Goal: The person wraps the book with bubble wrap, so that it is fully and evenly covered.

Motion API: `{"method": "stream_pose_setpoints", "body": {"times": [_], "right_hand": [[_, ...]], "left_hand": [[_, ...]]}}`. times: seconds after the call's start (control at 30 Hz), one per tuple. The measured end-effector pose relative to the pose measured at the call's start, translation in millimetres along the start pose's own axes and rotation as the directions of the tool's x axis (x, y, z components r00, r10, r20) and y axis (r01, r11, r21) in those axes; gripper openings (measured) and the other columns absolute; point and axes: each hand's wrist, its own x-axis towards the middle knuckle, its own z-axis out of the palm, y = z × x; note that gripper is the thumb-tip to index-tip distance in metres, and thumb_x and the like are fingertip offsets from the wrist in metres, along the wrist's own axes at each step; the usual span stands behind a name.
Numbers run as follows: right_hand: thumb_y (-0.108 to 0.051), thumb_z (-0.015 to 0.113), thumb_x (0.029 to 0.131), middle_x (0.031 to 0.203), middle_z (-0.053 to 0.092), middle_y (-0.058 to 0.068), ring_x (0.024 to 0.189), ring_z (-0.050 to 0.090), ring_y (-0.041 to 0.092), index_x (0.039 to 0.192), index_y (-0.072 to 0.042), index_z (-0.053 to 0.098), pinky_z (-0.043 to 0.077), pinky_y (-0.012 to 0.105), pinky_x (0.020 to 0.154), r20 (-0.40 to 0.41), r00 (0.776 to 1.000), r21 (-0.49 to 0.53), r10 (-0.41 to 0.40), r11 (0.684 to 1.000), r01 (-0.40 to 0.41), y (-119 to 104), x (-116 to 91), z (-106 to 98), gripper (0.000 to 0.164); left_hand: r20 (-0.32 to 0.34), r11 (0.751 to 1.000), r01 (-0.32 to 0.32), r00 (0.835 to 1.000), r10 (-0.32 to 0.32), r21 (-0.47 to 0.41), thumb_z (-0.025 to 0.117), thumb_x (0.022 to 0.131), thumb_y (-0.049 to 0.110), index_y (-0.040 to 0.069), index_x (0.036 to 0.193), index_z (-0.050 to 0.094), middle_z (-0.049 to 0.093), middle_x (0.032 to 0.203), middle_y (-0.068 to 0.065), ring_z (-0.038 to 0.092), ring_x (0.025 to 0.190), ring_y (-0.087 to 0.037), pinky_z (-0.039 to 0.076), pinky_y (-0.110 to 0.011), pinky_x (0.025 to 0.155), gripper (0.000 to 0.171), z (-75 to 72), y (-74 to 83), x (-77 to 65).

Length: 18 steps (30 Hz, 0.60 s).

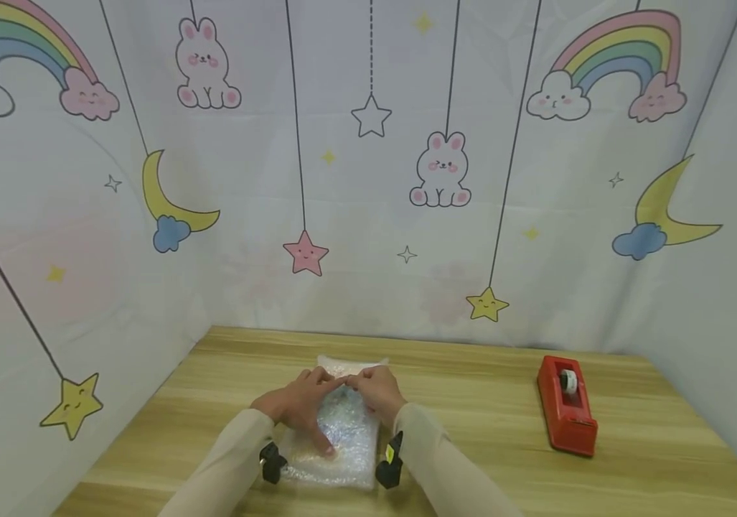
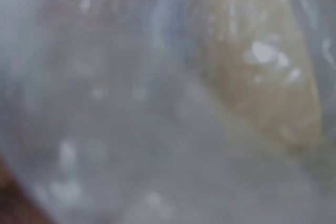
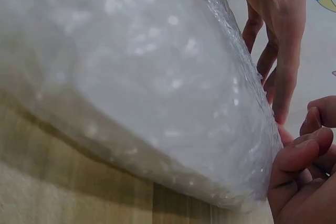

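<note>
A flat package in clear bubble wrap (image 1: 350,438) lies on the wooden table in front of me, its film shiny and creased. My left hand (image 1: 300,402) spreads over it from the left, thumb pressing low on the wrap and index finger reaching the upper part. Across from it, my right hand (image 1: 377,391) has its fingers curled, fingertips right beside the left index fingertip. In the right wrist view the curled right fingers (image 3: 302,174) sit at the wrap's edge; I cannot tell what they pinch. The left wrist view is filled by blurred bubble wrap (image 2: 131,119), with a beige patch under the film.
A red tape dispenser (image 1: 567,406) with a small white roll stands at the right of the wooden table (image 1: 471,416). White fabric (image 1: 368,187) printed with rabbits, stars, moons and rainbows hangs behind and along both sides. Black wrist cameras (image 1: 271,462) sit close over the package.
</note>
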Motion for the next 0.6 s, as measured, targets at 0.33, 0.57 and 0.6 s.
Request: {"method": "stream_pose_setpoints", "body": {"times": [0.33,0.57,0.6], "right_hand": [[-0.02,0.066,0.094,0.042,0.04,-0.008,0.041,0.04,0.006,0.077,0.002,0.071,0.035,0.019,0.043,-0.052,0.998,-0.079,-0.03,0.997,0.026,-5.0,-1.4,3.3,0.028],[-0.022,0.064,0.095,0.055,0.047,-0.005,0.051,0.045,0.01,0.079,0.0,0.069,0.038,0.022,0.05,-0.049,0.998,-0.095,-0.037,0.995,0.032,-7.2,-0.3,-3.5,0.028],[-0.022,0.064,0.095,0.057,0.046,-0.005,0.053,0.044,0.01,0.073,-0.002,0.066,0.038,0.022,0.052,-0.059,0.997,-0.108,-0.046,0.993,0.04,-8.4,0.3,-5.2,0.03]], "left_hand": [[0.001,0.999,0.024,1.0,-0.024,0.031,0.094,0.059,0.052,0.025,0.156,0.038,0.038,0.151,-0.011,0.037,0.136,-0.031,0.046,-0.059,0.105,0.115,0.3,-0.9,1.2],[0.007,0.999,0.039,0.999,-0.039,0.018,0.094,0.059,0.051,0.025,0.155,0.038,0.037,0.151,-0.01,0.037,0.136,-0.031,0.047,-0.06,0.105,0.114,0.7,2.1,-0.1],[0.007,0.999,0.041,0.999,-0.041,0.014,0.094,0.059,0.051,0.025,0.155,0.038,0.038,0.151,-0.01,0.037,0.137,-0.031,0.046,-0.06,0.105,0.114,0.8,2.6,-0.2]]}}
